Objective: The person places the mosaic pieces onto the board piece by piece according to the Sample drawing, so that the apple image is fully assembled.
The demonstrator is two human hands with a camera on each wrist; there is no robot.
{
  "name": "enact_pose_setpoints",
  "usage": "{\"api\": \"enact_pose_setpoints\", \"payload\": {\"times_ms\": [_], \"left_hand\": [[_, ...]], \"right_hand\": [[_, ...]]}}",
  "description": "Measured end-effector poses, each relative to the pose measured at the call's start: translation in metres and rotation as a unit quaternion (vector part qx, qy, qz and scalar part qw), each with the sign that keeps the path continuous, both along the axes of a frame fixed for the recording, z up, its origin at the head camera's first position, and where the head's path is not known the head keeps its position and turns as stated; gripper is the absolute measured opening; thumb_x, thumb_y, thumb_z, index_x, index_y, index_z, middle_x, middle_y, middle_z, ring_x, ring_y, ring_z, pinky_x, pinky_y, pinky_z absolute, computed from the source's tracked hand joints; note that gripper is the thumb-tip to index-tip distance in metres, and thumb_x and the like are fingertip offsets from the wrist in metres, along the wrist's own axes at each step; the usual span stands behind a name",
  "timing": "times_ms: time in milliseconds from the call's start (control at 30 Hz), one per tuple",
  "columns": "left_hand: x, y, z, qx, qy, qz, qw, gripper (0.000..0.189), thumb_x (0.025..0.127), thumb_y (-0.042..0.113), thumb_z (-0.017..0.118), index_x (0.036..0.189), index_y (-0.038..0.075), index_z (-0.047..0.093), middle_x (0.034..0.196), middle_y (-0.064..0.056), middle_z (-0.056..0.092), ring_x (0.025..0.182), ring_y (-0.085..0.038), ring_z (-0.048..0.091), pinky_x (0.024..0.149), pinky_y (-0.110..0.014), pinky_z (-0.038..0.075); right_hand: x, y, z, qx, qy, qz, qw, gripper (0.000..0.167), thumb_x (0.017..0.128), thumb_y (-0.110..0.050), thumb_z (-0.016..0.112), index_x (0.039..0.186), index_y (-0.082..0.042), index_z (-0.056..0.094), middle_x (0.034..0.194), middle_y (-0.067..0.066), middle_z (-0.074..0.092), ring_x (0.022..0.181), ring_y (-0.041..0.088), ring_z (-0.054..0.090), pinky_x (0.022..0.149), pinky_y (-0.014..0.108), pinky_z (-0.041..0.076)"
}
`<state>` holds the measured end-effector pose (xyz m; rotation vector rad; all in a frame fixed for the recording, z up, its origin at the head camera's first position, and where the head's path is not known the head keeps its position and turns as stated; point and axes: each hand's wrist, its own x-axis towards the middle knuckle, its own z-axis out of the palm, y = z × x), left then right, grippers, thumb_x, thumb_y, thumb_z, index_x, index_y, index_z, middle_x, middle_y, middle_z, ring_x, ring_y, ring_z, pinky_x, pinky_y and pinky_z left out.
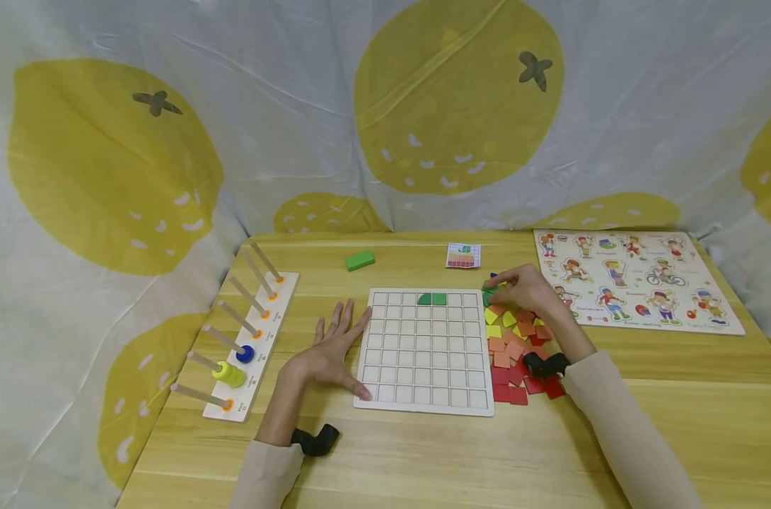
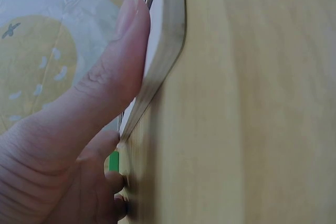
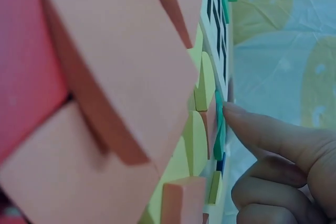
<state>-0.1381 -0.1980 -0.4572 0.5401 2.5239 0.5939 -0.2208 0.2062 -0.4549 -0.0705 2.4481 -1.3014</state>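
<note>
- Two green tiles lie side by side in the far row of the white grid board
- Loose green pieces lie just outside the board's far right corner, at the fingertips of the right hand; long axis not readable, being partly covered
- Governing relation: the green tiles lie to the left of the right hand, across the board's right edge; the right hand is nearer to the loose green pieces
- Right grip: fingertips at these pieces; pinch or mere touch cannot be told
- Left hand: fingers spread, thumb on the board's near left corner
</note>
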Motion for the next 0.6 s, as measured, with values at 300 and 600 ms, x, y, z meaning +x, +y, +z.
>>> {"api": "enact_pose_setpoints", "payload": {"times_ms": [300,600], "left_hand": [[0.0,0.0,0.0,-0.002,-0.002,0.0,1.0,0.151,0.06,0.052,0.097,0.168,0.02,-0.004,0.169,-0.022,-0.027,0.157,-0.041,-0.026,0.124,-0.07,-0.013],[-0.001,-0.001,0.0,0.007,-0.002,-0.002,1.0,0.151,0.06,0.053,0.097,0.167,0.018,-0.004,0.168,-0.023,-0.027,0.157,-0.043,-0.027,0.123,-0.071,-0.014]], "right_hand": [[0.003,0.0,0.002,0.019,-0.017,0.015,0.9996,0.031,0.091,-0.012,0.08,0.119,-0.001,0.076,0.07,0.002,0.055,0.06,0.015,0.047,0.054,0.025,0.04],[0.009,0.009,0.007,0.042,-0.03,0.011,0.9986,0.029,0.091,-0.011,0.078,0.115,0.004,0.075,0.093,0.017,0.072,0.071,0.018,0.06,0.06,0.028,0.049]]}}
